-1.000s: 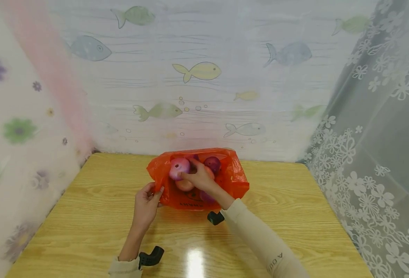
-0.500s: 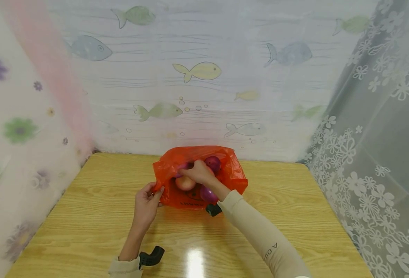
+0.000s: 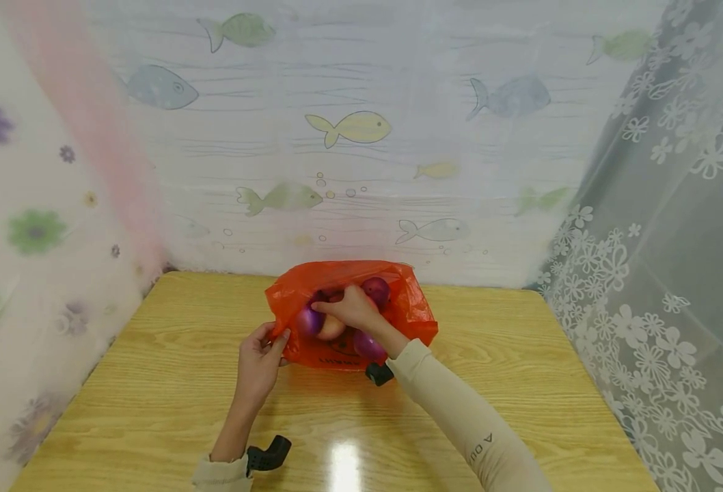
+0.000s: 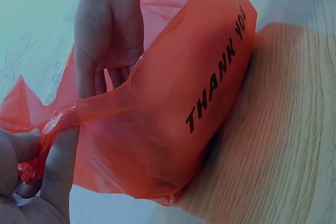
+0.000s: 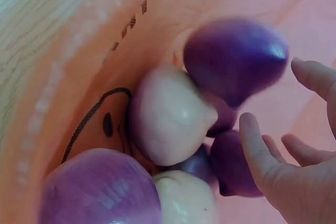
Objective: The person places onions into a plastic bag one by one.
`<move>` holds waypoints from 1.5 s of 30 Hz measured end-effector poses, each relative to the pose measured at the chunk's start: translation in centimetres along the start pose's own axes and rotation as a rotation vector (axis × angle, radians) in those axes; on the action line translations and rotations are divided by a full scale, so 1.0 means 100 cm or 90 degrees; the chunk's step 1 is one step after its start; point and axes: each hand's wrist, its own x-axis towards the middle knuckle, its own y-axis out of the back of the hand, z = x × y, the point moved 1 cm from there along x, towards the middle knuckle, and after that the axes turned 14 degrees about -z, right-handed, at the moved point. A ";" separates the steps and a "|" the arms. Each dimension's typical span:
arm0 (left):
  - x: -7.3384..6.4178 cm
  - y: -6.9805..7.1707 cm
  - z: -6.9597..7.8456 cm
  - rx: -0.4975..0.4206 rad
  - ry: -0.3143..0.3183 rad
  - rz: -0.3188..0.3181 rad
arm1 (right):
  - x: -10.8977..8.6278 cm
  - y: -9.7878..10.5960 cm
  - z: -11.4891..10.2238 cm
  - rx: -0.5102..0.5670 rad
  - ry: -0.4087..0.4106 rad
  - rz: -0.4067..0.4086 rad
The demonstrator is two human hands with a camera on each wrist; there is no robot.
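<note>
A red plastic bag [image 3: 337, 270] lies with its mouth open on the table, several onions inside. My left hand [image 3: 260, 361] grips the bag's left edge, the plastic [image 4: 55, 121] bunched between thumb and fingers. Reaching into the bag, my right hand [image 3: 357, 309] has its fingers spread. In the right wrist view a dark purple onion [image 5: 236, 56] lies just off the thumb and fingertips. Below it are a pale onion [image 5: 170, 116], a large purple onion [image 5: 100, 190] and a dark one [image 5: 233, 163] beside the fingers. The left wrist view shows the right hand's fingertips hidden behind the bag's rim.
The bag stands toward the back of a wooden table [image 3: 490, 383], near a fish-print curtain [image 3: 361, 157]. Black wrist mounts [image 3: 268, 454] are worn at both sleeves. A lace-flower curtain [image 3: 663, 328] hangs at the right.
The right hand has lowered an onion at the bag's left side and its fingers have come off it. The bag's left flap folded over, then back; the left hand stayed.
</note>
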 end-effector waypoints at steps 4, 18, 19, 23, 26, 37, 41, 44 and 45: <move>0.000 0.000 0.000 0.005 0.002 0.003 | -0.001 0.000 0.003 0.019 0.016 -0.002; -0.001 -0.002 0.000 -0.008 0.004 -0.005 | -0.008 0.001 0.005 0.030 0.001 0.007; -0.001 -0.002 0.000 -0.011 0.004 -0.008 | -0.009 0.001 0.004 0.028 -0.001 0.009; -0.002 -0.002 0.000 -0.017 0.002 -0.018 | -0.011 0.002 0.005 0.045 -0.016 0.005; -0.003 -0.002 0.000 -0.013 0.004 -0.023 | -0.013 0.004 0.004 0.066 -0.016 -0.008; -0.003 0.000 -0.002 0.007 0.025 -0.043 | -0.023 0.008 -0.002 0.066 -0.002 -0.035; -0.004 0.004 -0.002 0.025 0.026 -0.069 | -0.035 0.010 -0.008 0.078 0.004 -0.053; -0.005 0.007 -0.001 0.046 0.027 -0.099 | -0.047 0.014 -0.012 0.088 0.011 -0.059; -0.005 0.009 0.000 0.056 0.028 -0.112 | -0.052 0.015 -0.013 0.098 0.014 -0.061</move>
